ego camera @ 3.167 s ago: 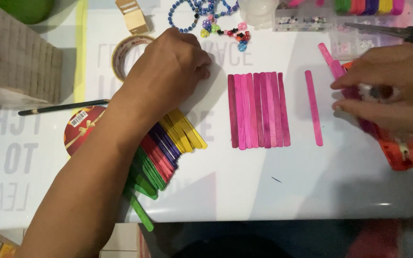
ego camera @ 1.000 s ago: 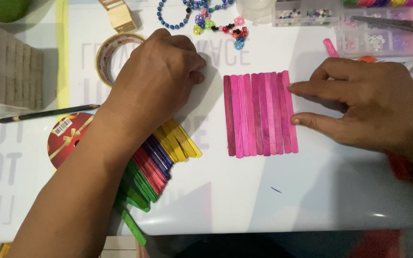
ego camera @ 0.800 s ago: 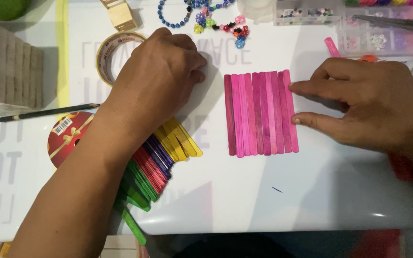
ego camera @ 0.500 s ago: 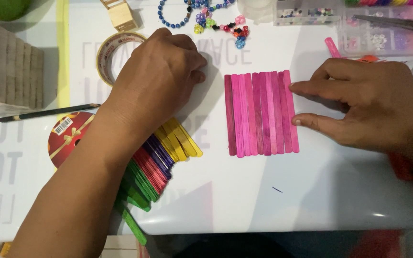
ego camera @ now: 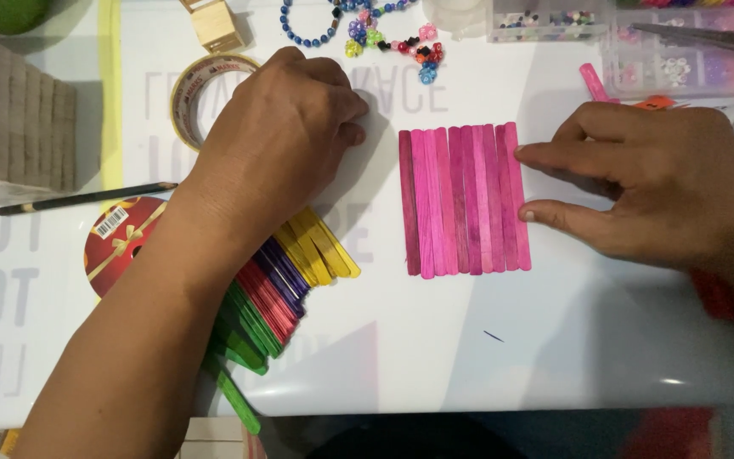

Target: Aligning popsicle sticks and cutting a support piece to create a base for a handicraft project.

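Several pink craft sticks (ego camera: 463, 201) lie side by side in a flat row on the white table (ego camera: 554, 340). My right hand (ego camera: 656, 187) touches the row's right edge with two fingertips, one near the top and one lower down. My left hand (ego camera: 286, 144) rests fist-like on the table left of the row, fingers curled, nothing visibly held. Under its wrist lies a fan of yellow, purple, red and green craft sticks (ego camera: 278, 297). One loose pink stick (ego camera: 593, 82) pokes out above my right hand.
A tape roll (ego camera: 189, 93), a small wooden cube (ego camera: 217, 25), bead strings (ego camera: 367, 30) and clear bead boxes (ego camera: 605, 25) line the far side. A pencil (ego camera: 82, 198), a red round ribbon spool (ego camera: 116, 242) and a stack of wooden blocks (ego camera: 10, 119) sit at left.
My right hand placed the last separate pink stick against the row and now presses at its right edge. My left hand stayed put.
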